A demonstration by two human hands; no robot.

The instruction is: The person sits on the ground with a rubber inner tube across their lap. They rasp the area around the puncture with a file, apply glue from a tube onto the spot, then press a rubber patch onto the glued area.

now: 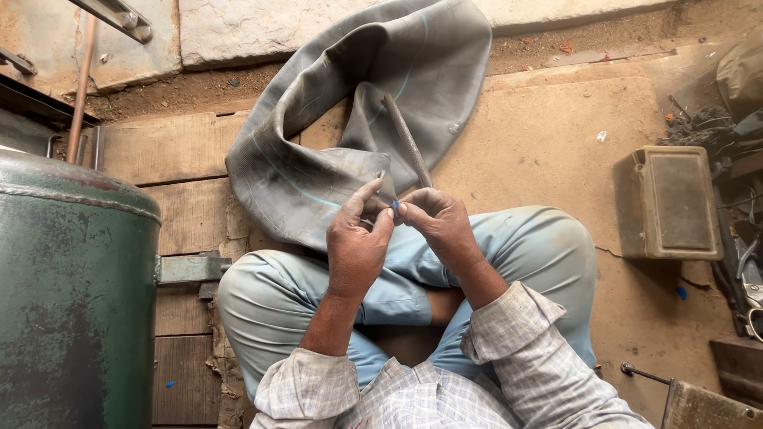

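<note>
A seated person is viewed from above, legs crossed in pale blue trousers [509, 246], forearms in a checked shirt with cuffs rolled back. The two hands are brought together over the lap. A small blue piece [396, 208] is pinched between the fingertips of both hands: the left hand [356, 246] is closed narrowly on it from the left, thumb and forefinger pressed together, and the right hand [439, 225] is curled shut on it from the right. What the piece is cannot be told; it is too small. Just beyond the fingertips, a slim dark rod [408, 141] is seen slanting away from the right hand; whether it is gripped cannot be told. Under and beyond both hands, a limp grey rubber inner tube [334, 135] is draped from the left knee out across the wooden boards [191, 143]. By judgement, the work is best done with the pinch kept light and steady, wrists braced on the knees, so that the tiny piece is not dropped into the dust. Far to the left of the left hand, a green metal tank [75, 294] is stood. Far to the right of the right hand, a dusty olive box [671, 202] is set beside scattered tools [743, 254].
</note>
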